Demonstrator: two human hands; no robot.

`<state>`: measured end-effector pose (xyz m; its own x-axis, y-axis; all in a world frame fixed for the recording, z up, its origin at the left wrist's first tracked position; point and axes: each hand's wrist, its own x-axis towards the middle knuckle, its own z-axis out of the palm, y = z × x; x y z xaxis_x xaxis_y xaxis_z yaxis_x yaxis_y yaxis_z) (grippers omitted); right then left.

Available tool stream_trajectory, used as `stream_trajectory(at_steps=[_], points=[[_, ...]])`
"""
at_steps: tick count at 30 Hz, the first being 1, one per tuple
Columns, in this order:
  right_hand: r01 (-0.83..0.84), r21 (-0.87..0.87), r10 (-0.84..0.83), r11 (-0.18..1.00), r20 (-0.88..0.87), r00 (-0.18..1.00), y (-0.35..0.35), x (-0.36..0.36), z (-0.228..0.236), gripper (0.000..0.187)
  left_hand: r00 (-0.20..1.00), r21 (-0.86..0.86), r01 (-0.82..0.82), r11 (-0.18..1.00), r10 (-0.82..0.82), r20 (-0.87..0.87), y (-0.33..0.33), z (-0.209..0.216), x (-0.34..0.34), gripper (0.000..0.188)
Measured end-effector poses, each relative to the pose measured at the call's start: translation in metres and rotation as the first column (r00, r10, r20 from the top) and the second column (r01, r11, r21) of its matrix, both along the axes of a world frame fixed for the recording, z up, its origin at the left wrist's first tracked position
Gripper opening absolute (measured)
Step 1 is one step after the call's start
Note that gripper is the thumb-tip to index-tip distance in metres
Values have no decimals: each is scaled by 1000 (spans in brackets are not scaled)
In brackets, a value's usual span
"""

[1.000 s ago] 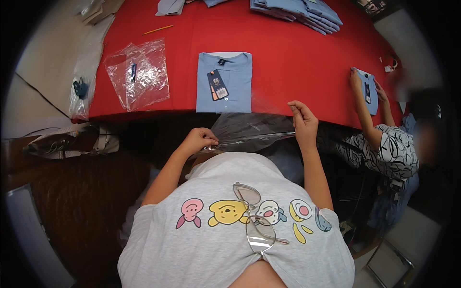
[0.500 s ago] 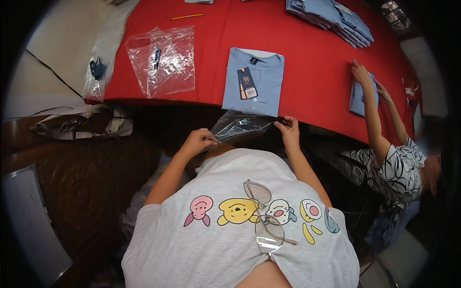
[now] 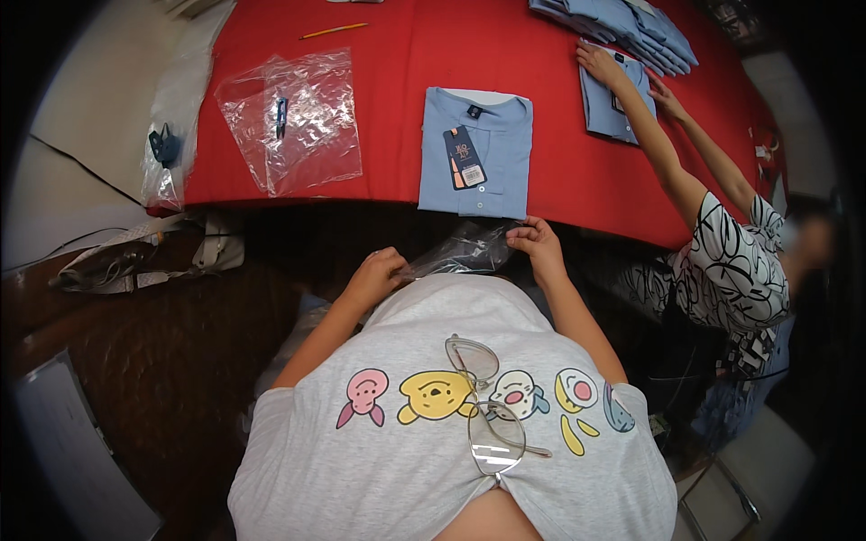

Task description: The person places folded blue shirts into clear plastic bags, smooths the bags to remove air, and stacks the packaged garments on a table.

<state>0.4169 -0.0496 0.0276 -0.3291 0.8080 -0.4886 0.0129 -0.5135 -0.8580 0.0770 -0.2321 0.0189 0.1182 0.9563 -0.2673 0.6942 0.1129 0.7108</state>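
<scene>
Between my hands, just below the table's front edge, stretches a clear plastic bag (image 3: pixel 462 252). My left hand (image 3: pixel 382 272) pinches its left end close to my body. My right hand (image 3: pixel 538 243) grips the opposite end, near the lower right corner of a folded blue shirt (image 3: pixel 502 171). That shirt lies flat on the red table, collar away from me, with a dark hang tag (image 3: pixel 464 155) on its front. A strip of white backing shows behind the collar.
Flat clear bags (image 3: pixel 320 135) lie at left, with small blue thread snips (image 3: pixel 281 117) on top. Farther back is an orange pencil (image 3: pixel 334 31). At right, a co-worker's hands touch another folded shirt (image 3: pixel 603 106) beside a stack of blue shirts (image 3: pixel 663 45).
My hands have shifted slightly, still holding the bag, which now hangs flatter. The co-worker has moved the other folded shirt away from the edge, toward the stack.
</scene>
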Motion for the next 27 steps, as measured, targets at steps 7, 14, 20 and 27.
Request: stream_trajectory(at_steps=[7,14,20,27], points=[[-286,80,276,955,117,954,-17,-16,55,21,963,64,11,998,-28,267,66,56,26,81],[32,-51,-34,998,-37,999,1,-31,69,16,874,40,141,989,-143,464,117,50,61,74],[-53,18,54,998,-84,995,8,-18,50,13,932,-175,270,947,-212,294,131,0,56,60],[15,-138,-36,990,-150,988,0,-15,15,10,964,50,25,998,-37,263,116,-8,75,67]])
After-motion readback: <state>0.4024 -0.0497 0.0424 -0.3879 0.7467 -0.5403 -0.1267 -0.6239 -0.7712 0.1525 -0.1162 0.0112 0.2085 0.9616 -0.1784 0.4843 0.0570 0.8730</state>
